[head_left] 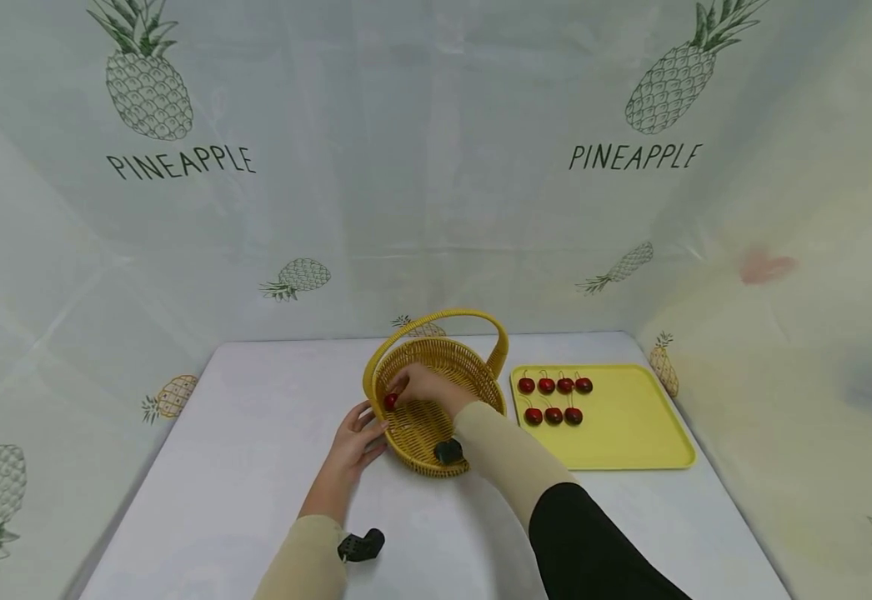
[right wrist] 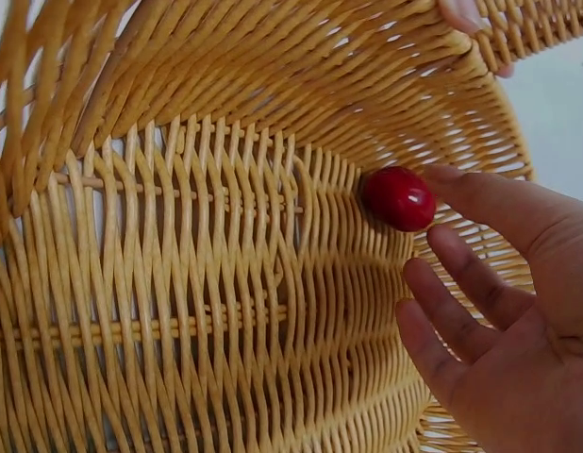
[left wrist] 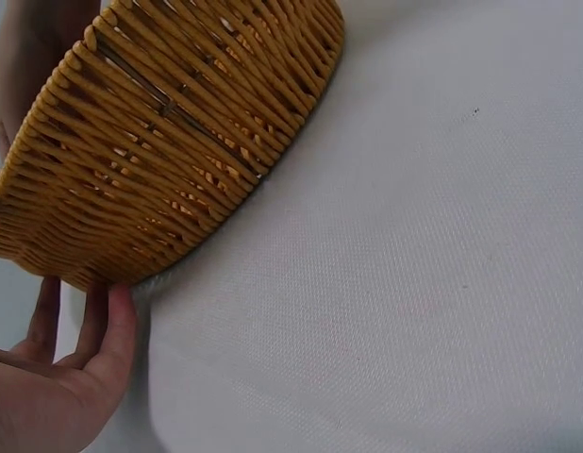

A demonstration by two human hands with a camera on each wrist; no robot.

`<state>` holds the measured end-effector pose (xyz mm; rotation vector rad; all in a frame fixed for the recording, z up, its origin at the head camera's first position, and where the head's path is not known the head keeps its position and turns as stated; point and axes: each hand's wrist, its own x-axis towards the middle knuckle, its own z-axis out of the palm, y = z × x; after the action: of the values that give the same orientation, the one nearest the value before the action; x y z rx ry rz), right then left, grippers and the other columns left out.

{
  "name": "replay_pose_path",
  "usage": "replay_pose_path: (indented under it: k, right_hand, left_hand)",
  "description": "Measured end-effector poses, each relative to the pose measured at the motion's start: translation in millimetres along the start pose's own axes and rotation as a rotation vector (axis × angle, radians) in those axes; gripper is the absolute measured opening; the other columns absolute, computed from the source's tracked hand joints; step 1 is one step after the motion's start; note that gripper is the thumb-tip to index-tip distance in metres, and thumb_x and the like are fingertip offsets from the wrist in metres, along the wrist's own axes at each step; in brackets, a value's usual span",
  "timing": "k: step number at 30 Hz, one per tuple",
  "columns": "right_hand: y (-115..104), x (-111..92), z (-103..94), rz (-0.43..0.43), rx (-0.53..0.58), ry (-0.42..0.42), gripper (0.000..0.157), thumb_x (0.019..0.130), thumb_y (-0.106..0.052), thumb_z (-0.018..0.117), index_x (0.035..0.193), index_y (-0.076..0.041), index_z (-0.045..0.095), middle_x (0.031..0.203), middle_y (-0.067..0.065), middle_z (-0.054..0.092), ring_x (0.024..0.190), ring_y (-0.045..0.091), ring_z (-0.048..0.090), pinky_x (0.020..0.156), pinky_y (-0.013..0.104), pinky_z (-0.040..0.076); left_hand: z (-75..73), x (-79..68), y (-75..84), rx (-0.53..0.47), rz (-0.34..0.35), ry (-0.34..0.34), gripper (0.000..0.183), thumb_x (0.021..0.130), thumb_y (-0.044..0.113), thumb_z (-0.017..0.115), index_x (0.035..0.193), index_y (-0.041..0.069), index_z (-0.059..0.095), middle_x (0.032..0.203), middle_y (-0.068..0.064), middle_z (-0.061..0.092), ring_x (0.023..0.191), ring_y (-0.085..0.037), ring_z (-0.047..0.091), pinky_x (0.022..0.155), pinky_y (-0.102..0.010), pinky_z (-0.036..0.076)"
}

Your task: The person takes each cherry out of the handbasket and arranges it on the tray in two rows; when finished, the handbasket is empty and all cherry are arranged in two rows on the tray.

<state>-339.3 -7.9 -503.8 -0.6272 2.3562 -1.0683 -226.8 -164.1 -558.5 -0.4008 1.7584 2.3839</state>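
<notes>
A yellow-brown wicker basket [head_left: 447,346] with a tall arched handle stands on the white table, tipped slightly toward the camera. My left hand [head_left: 357,440] grips its left side, thumb over the rim and fingers against the outer weave [left wrist: 169,142]. Reaching across inside the basket, my right hand [head_left: 421,386] pinches a glossy red cherry [right wrist: 401,198] between thumb and fingertip. That cherry is close to the woven inner wall, on the basket's left side. No stem on it shows in the right wrist view. The right forearm covers part of the basket's right rim.
To the basket's right lies a yellow tray [head_left: 634,417]. Several dark red cherries [head_left: 553,415] with stems sit in two rows on its left half. A pineapple-printed sheet [head_left: 436,200] hangs behind and beside the white table [head_left: 256,433].
</notes>
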Motion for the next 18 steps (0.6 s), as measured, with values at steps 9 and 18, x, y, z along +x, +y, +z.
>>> replay_pose_path:
  k: [9, 18]
  right_hand:
    - [4.8, 10.6, 6.0, 0.011, -0.007, 0.012, 0.024, 0.081, 0.005, 0.076, 0.103, -0.003, 0.074, 0.094, 0.004, 0.071, 0.084, 0.012, 0.063, 0.075, 0.026, 0.052]
    - [2.0, 11.3, 8.0, 0.017, -0.037, -0.003, 0.024, 0.08, 0.004, 0.077, 0.103, -0.003, 0.074, 0.093, 0.003, 0.071, 0.083, 0.012, 0.062, 0.074, 0.024, 0.051]
  left_hand:
    - [1.8, -1.4, 2.8, -0.009, -0.008, -0.004, 0.063, 0.092, 0.001, 0.065, 0.147, 0.01, 0.037, 0.153, -0.02, 0.031, 0.121, -0.039, 0.051, 0.097, -0.055, 0.042]
    - [2.1, -2.7, 3.3, -0.016, -0.009, 0.01, 0.062, 0.093, 0.0, 0.064, 0.148, 0.01, 0.036, 0.153, -0.021, 0.03, 0.122, -0.041, 0.05, 0.098, -0.055, 0.041]
